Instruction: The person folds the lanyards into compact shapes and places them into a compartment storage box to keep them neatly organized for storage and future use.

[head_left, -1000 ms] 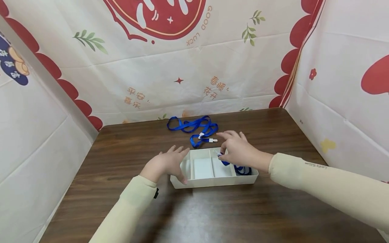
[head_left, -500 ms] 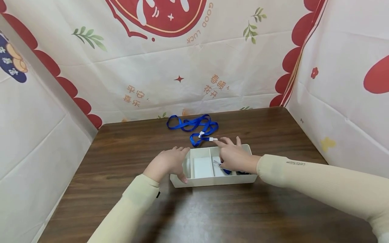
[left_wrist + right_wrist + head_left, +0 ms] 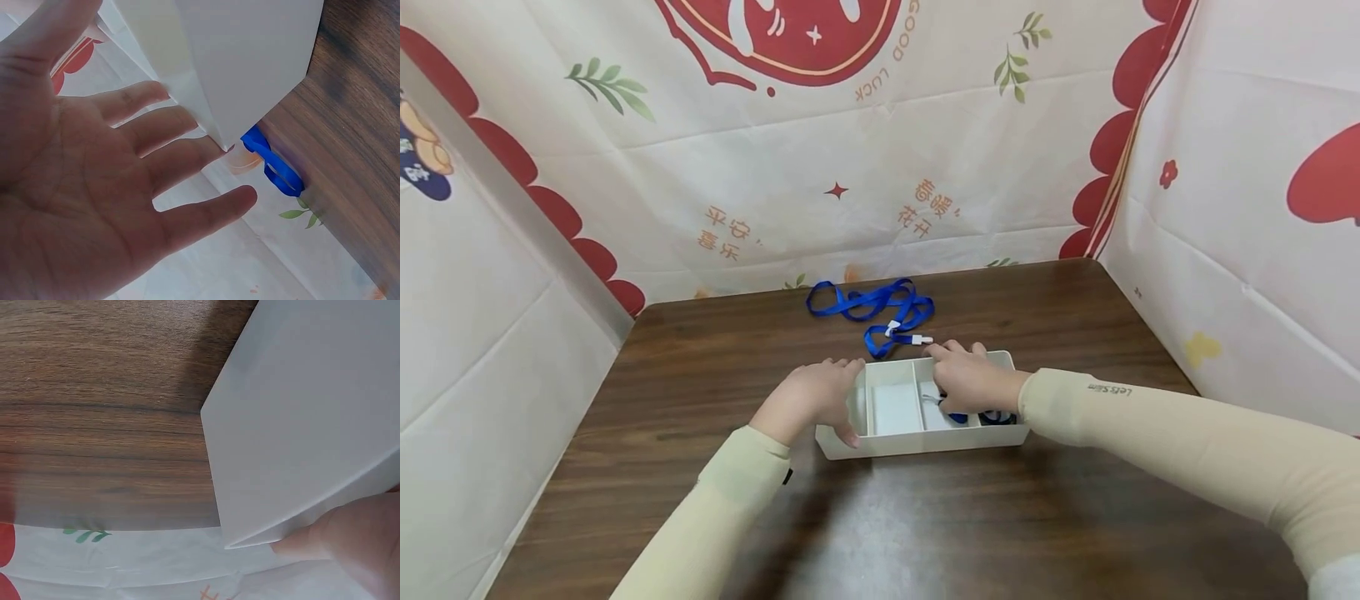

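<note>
A white divided tray (image 3: 917, 444) sits on the table. Spanning its left end, my left hand (image 3: 816, 392) has the thumb at the near rim and the fingers at the far rim. Those fingers (image 3: 178, 165) are spread and nearly straight, tips against the tray's edge, in the left wrist view. Inside a right-of-middle compartment, my right hand (image 3: 972, 382) pinches a bundled dark blue lanyard (image 3: 958, 418) with a pale clip end, partly hidden under the fingers. The rightmost compartment holds another dark coiled cord (image 3: 997, 417), partly covered by the hand.
Behind the tray lies a loose bright blue lanyard (image 3: 868, 302) with white plastic fittings; its clip is close to my right fingertips. The brown wood-grain table (image 3: 700, 517) is walled by printed white cloth (image 3: 820, 150) at the back and sides.
My right hand has lowered the bundled lanyard from above the tray down into the compartment. The left hand keeps its place at the tray's left end. The view has shifted slightly.
</note>
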The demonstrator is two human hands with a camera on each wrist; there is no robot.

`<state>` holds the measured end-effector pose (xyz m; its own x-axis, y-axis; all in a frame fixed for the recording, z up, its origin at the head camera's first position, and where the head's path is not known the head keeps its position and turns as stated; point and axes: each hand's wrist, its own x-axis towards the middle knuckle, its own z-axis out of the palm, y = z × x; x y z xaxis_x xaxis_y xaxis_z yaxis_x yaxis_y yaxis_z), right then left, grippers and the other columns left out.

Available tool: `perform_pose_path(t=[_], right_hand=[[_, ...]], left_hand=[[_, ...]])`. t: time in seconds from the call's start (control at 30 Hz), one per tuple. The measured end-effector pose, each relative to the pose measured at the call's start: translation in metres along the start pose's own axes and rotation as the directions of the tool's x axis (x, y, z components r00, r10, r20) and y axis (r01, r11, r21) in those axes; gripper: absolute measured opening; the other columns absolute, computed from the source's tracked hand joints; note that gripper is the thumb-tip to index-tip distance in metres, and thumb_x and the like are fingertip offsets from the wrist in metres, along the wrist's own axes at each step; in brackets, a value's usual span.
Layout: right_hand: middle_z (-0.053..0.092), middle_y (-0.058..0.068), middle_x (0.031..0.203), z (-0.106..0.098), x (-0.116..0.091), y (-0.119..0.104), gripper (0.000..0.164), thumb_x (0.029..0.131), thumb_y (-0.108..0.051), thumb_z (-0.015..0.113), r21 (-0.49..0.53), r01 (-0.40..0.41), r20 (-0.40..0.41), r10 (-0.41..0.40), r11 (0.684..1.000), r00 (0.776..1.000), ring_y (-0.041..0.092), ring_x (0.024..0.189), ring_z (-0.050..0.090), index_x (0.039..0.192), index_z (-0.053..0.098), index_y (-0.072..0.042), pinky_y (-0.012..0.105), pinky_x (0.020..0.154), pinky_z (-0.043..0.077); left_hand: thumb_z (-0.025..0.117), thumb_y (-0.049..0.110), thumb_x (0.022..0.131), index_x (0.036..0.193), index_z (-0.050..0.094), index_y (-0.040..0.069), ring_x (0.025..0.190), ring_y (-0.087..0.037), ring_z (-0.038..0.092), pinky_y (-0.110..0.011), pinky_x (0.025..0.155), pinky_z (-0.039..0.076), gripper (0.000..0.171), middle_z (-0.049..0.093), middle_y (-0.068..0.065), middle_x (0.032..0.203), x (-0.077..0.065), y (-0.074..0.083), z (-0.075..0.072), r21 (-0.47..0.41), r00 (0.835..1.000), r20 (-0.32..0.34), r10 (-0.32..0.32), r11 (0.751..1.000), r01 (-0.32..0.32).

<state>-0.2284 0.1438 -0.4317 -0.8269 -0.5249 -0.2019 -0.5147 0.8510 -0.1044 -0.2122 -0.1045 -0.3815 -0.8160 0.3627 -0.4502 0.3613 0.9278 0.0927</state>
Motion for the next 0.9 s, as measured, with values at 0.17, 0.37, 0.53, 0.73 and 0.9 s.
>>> perform_pose_path(t=[0.17, 0.37, 0.53, 0.73, 0.9], right_hand=[[0.05, 0.015, 0.161, -0.001, 0.003, 0.004, 0.027, 0.088, -0.03, 0.087, 0.015, 0.003, 0.051, -0.004, 1.0, 0.999, 0.039, 0.142, 0.048, 0.068, 0.072, -0.02, 0.057, 0.091, 0.045], [0.051, 0.013, 0.157, -0.008, 0.005, 0.003, 0.025, 0.088, -0.033, 0.088, 0.038, 0.006, 0.106, -0.01, 0.999, 0.994, 0.036, 0.133, 0.051, 0.071, 0.074, -0.02, 0.049, 0.084, 0.041], [0.055, 0.013, 0.152, -0.01, 0.008, -0.002, 0.025, 0.087, -0.031, 0.088, 0.065, -0.036, 0.106, 0.029, 0.997, 0.994, 0.035, 0.129, 0.052, 0.07, 0.073, -0.02, 0.05, 0.085, 0.04], [0.041, 0.016, 0.169, -0.002, 0.006, -0.004, 0.022, 0.088, -0.029, 0.087, 0.093, -0.053, 0.035, 0.05, 0.994, 0.998, 0.046, 0.156, 0.033, 0.071, 0.074, -0.022, 0.072, 0.106, 0.038], [0.018, 0.015, 0.179, 0.003, 0.0, -0.002, 0.021, 0.086, -0.028, 0.09, 0.104, -0.026, -0.04, 0.03, 0.994, 0.999, 0.046, 0.167, 0.0, 0.07, 0.076, -0.025, 0.09, 0.116, 0.006]], left_hand=[[0.098, 0.048, 0.073, 0.169, 0.028, 0.015, 0.163, -0.038, 0.03, -0.059, 0.13, 0.029, 0.123, 0.035, -0.012, 0.174, 0.001, 0.001, 0.001, 0.006, 1.0, -0.002, -0.003, 1.0, 0.003], [0.098, 0.046, 0.073, 0.169, 0.028, 0.016, 0.163, -0.038, 0.031, -0.059, 0.13, 0.03, 0.123, 0.035, -0.012, 0.174, 0.001, 0.003, -0.001, 0.008, 1.0, 0.007, -0.017, 1.0, 0.017], [0.098, 0.047, 0.071, 0.169, 0.029, 0.015, 0.162, -0.038, 0.031, -0.058, 0.13, 0.031, 0.124, 0.035, -0.012, 0.174, 0.0, 0.002, -0.001, 0.013, 1.0, 0.003, -0.016, 1.0, 0.016], [0.1, 0.048, 0.069, 0.168, 0.031, 0.015, 0.161, -0.039, 0.033, -0.06, 0.129, 0.032, 0.124, 0.039, -0.012, 0.172, -0.001, 0.0, 0.0, 0.017, 1.0, -0.016, -0.011, 1.0, 0.011], [0.099, 0.05, 0.069, 0.168, 0.032, 0.015, 0.16, -0.039, 0.036, -0.063, 0.128, 0.032, 0.125, 0.04, -0.012, 0.171, -0.001, 0.002, -0.001, 0.028, 1.0, -0.019, -0.002, 1.0, 0.003]])
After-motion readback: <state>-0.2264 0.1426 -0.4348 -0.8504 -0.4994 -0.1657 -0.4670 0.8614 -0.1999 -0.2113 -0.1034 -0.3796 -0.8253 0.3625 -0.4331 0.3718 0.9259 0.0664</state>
